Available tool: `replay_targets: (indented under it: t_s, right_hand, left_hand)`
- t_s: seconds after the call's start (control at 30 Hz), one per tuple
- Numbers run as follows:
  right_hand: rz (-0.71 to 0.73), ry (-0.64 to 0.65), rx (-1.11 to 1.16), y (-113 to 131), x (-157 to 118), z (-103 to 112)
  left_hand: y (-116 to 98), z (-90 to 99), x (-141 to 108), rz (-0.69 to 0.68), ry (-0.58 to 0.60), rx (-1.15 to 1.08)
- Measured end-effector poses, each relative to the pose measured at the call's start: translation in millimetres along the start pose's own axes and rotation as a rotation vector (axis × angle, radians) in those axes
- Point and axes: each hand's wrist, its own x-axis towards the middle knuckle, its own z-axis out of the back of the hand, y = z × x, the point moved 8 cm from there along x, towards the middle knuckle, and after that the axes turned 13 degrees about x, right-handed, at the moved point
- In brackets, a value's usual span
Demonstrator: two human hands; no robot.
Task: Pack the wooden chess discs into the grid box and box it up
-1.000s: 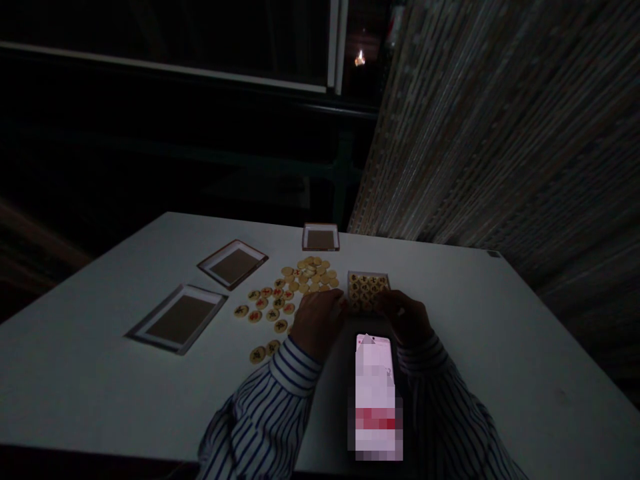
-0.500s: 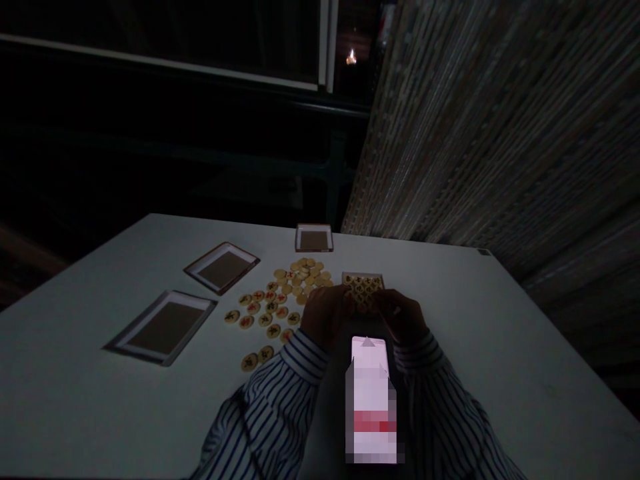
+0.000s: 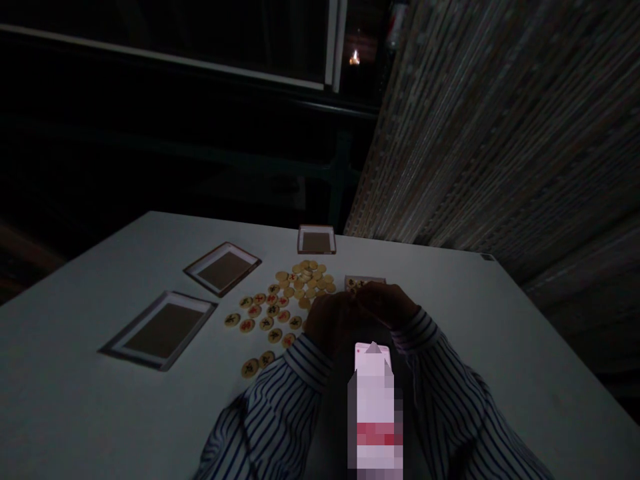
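Note:
My left hand (image 3: pixel 327 320) is curled closed at the near left side of a small shallow box (image 3: pixel 375 277). The box holds rows of round Chinese chess pieces (image 3: pixel 353 284). My right hand (image 3: pixel 387 303) reaches across the box's front, its fingers bent and brought together against the left hand's fingers. Both hands cover most of the box, and it is too dark to make out what the fingers hold. Left of my left hand lie many loose Chinese chess pieces (image 3: pixel 273 311), some with red or black characters up, others blank side up (image 3: pixel 299 284).
On the white table (image 3: pixel 150 420) lie three shallow trays: near left (image 3: pixel 165 331), farther left (image 3: pixel 223 268) and back (image 3: pixel 317 241). A lit phone (image 3: pixel 374 393), its screen blurred, lies between my forearms. A string curtain (image 3: pixel 440 133) hangs behind the table at the right.
My right hand has moved left and over the box to meet my left hand, hiding most of the pieces in it. The view has shifted slightly; the loose pieces and trays stay in place.

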Motion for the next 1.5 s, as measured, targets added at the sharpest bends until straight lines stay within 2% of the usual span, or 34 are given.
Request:
replay_targets:
  t_s: [0.17, 0.27, 0.4, 0.5, 0.63, 0.77, 1.2, 1.5]
  right_hand:
    - [0.054, 0.031, 0.106, -1.1, 6.3, -4.8]
    - [0.06, 0.055, 0.129, -1.3, 8.0, -7.6]
    - [0.066, 0.052, 0.174, 0.3, 8.3, -7.7]
    - [0.074, 0.036, 0.222, -0.8, 7.7, -6.8]
    - [0.077, 0.004, 0.241, -3.5, 7.0, -4.3]
    - [0.097, 0.008, 0.238, -0.3, 6.5, -3.5]
    - [0.086, 0.092, 0.192, 7.4, 6.1, -11.5]
    - [0.154, 0.139, -0.034, 21.2, 9.7, -15.0]
  left_hand:
    - [0.4, 5.2, -3.2, 0.033, -0.065, 0.021]
    - [1.7, 5.5, -4.4, 0.063, -0.057, -0.005]
    - [8.3, 0.4, -7.3, 0.104, -0.091, -0.119]
    - [19.9, -6.8, -11.2, 0.203, -0.122, -0.246]
    - [30.6, -23.9, -16.1, 0.378, 0.036, -0.475]
    - [32.9, -27.0, -19.2, 0.484, 0.134, -0.626]
    - [35.0, -31.8, -15.4, 0.434, 0.196, -0.7]
    - [29.6, -21.8, -11.1, 0.364, 0.191, -0.682]
